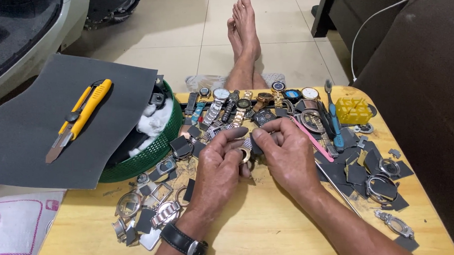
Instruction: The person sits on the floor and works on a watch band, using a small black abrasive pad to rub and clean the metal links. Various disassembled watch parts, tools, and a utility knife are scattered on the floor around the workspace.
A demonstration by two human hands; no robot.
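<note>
Both hands meet over the middle of the yellow wooden surface (pixel 264 219). The left hand (pixel 220 167) and the right hand (pixel 284 149) pinch between their fingertips a small round gold-toned watch case with a short metal band piece (pixel 245 151); the ring faces up toward the camera, its band stub running away from the person. One yellow utility knife (pixel 79 118) lies on one grey sheet (pixel 45 136), long axis diagonal, blade toward the near left. One green plastic basket (pixel 156 145) stands beside it, one blue toothbrush (pixel 333 118) farther right.
</note>
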